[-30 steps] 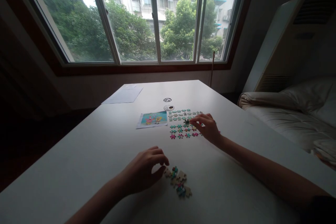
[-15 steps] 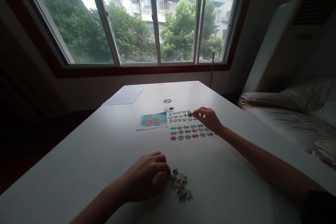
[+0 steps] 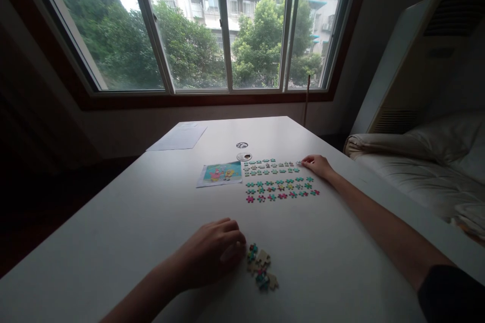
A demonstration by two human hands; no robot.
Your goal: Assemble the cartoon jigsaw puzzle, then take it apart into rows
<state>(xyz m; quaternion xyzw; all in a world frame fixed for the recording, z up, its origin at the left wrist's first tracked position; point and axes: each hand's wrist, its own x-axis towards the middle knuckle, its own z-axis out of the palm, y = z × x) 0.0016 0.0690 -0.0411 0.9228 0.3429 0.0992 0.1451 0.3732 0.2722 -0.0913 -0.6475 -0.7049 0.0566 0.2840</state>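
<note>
Out at the right end of the upper rows, my right hand point(image 3: 318, 165) pinches a small jigsaw puzzle piece point(image 3: 298, 163) at the table surface. Several rows of loose jigsaw pieces point(image 3: 281, 187), teal, yellow and pink, lie spaced apart to its left. Nearer to me, my left hand point(image 3: 214, 252) rests on the table with its fingers curled in; whatever they may hold is hidden. Right beside its fingertips lies a small heap of jigsaw pieces point(image 3: 262, 258), some with their plain tan backs up.
A colourful cartoon picture sheet point(image 3: 220, 174) lies left of the rows on the white table point(image 3: 125, 222). Two round dark marks point(image 3: 242, 145) are behind it. White paper point(image 3: 178, 138) lies at the far left edge. A pale sofa point(image 3: 409, 161) stands at the right.
My right hand has moved right along the upper rows, uncovering pieces at their right ends. My left hand and the heap have hardly moved.
</note>
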